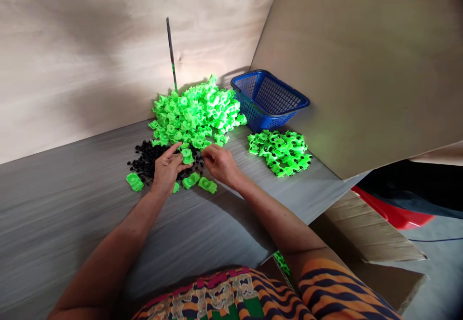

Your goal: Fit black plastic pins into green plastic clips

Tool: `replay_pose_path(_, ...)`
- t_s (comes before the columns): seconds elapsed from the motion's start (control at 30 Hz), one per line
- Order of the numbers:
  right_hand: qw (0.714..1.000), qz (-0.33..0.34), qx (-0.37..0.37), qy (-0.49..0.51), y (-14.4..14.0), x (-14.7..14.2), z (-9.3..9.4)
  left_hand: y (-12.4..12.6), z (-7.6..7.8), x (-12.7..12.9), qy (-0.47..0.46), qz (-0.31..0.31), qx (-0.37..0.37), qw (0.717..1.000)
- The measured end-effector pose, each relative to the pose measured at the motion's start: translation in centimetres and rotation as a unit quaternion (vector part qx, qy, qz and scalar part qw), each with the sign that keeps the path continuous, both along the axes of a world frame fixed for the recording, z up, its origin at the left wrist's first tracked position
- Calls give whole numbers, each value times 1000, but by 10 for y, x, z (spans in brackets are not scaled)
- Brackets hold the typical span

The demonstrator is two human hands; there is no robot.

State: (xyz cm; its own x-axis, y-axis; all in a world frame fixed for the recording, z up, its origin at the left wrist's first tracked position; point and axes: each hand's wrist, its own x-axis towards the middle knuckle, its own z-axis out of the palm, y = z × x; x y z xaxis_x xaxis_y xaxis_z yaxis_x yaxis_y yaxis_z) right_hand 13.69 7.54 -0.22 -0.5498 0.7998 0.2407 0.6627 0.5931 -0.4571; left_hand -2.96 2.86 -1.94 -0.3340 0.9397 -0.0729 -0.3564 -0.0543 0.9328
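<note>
My left hand (164, 169) grips a bright green plastic toy car body (186, 155) between thumb and fingers, just above the pile of small black wheel parts (146, 160). Close on its right, my right hand (220, 165) is closed in a pinch; whatever lies between its fingertips is too small to make out. Several loose green bodies, one of them (207, 185) below my right hand, lie on the grey table (173, 243). Behind both hands rises a large heap of green car bodies (195, 113). To the right sits a smaller heap of green cars with black wheels (280, 152).
A blue plastic basket (251, 113) stands at the back right, against the wooden side panel (325, 69). A thin dark strip (170, 50) stands upright behind the green heap. Past the table's right edge are an open cardboard box (383, 226) and something red (394, 211).
</note>
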Motion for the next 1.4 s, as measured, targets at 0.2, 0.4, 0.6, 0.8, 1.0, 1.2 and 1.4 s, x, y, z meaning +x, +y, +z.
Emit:
replay_pose_path(0.2,982,61,38,175,-7,-8,-19,-6,6,9,-11,-22,3,1000)
replay_pose_path(0.4,980,66,78,169,-12,-11,-22,-9,9,11,2,-37,12,999)
replay_pose_path(0.6,980,56,95,163,-12,-13,-26,-10,8,14,22,-36,12,999)
replay_pose_path(0.8,978,55,105,169,-12,-11,-24,-9,7,14,30,-21,11,999)
replay_pose_path(1.0,977,60,101,178,-10,-9,-23,-8,5,10,31,-28,18,999)
replay_pose_path(1.2,974,68,100,190,-9,-7,-22,-8,7,12,25,-25,-1,999)
replay_pose_path(1.4,970,53,49,233,-9,-10,-25,-9,11,10,45,-24,-10,999)
